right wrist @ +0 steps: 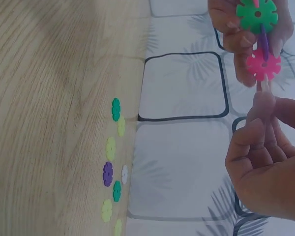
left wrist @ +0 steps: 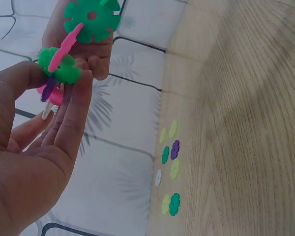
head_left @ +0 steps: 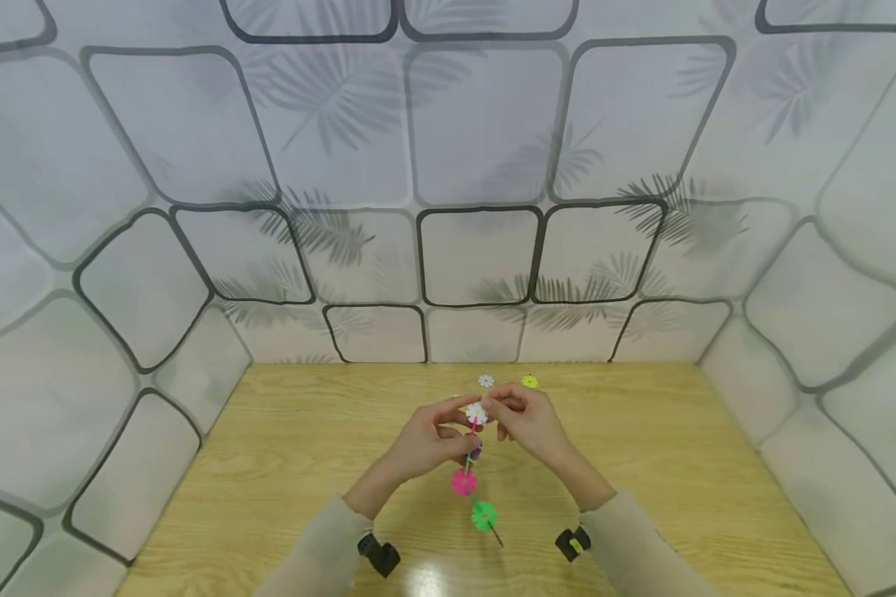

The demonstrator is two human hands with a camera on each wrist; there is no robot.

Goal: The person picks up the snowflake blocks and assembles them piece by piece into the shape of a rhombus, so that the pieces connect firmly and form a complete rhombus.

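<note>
A chain of slotted plastic snowflake discs hangs between my hands in the head view. My left hand [head_left: 435, 439] grips it near a purple disc [right wrist: 264, 43] and a green disc [left wrist: 65, 72]. At the chain's upper end, my right hand [head_left: 528, 420] pinches a white disc [head_left: 475, 413] between thumb and fingertips. This white disc meets a pink disc [right wrist: 256, 69] edge to edge; whether it is slotted fully in cannot be told. Lower down dangle another pink disc [head_left: 464, 482], a bright green disc [head_left: 484, 516] and a dark disc seen edge-on [head_left: 496, 535].
Loose discs lie along the wooden table's [head_left: 306, 464] far side: a white one [head_left: 486, 381], purple [left wrist: 175, 150], dark green [right wrist: 116, 109] and several yellow, one of them a yellow disc [head_left: 530, 381]. Patterned cloth walls [head_left: 478, 257] rise behind and on both sides.
</note>
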